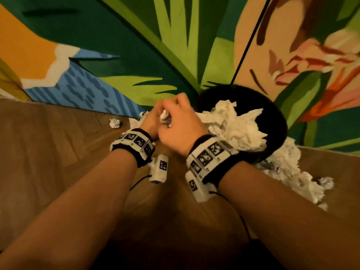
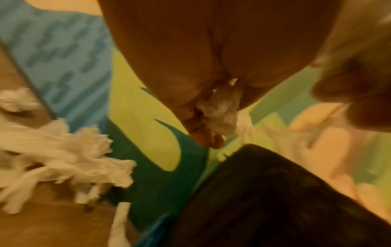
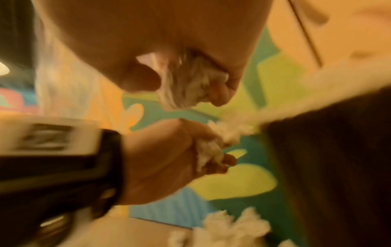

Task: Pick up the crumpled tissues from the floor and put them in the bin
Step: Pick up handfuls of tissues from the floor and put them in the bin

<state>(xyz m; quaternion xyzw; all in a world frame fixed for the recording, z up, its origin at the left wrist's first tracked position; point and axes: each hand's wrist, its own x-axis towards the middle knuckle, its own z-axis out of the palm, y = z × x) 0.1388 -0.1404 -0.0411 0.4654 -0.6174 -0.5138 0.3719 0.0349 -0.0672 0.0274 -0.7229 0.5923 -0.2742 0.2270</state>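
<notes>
Ahead of you stands the painted wall (image 1: 136, 36), a mural of green leaves, a blue patch and a pink flower, and it meets the wooden floor (image 1: 58, 152) you are bent over. Against the wall, to your right of centre, sits the black bin (image 1: 276, 121), heaped above its rim with white tissues (image 1: 233, 127). More tissues spill down beside the bin (image 1: 288, 168) onto the floor on your right. One small crumpled ball (image 1: 114, 123) lies alone on the floor to your left, close to the wall, and a few more scraps (image 1: 136, 121) lie on the floor just beyond your left hand.

Your two forearms reach forward and meet just left of the bin's rim. Each wrist carries a black band with white marker blocks (image 1: 206, 154).

Your left hand (image 1: 151, 121) has its fingers (image 2: 203, 133) curled round a wad of tissue (image 2: 220, 113); the left wrist view shows the white paper bunched in the palm. Your right hand (image 1: 181, 123) lies against the left, its fingers (image 3: 222, 91) clenched on its own wad (image 3: 186, 83), plain in the right wrist view though blurred. In the head view a bit of white tissue (image 1: 164, 114) shows between the two hands, held above the floor and beside the bin, not yet over it.
</notes>
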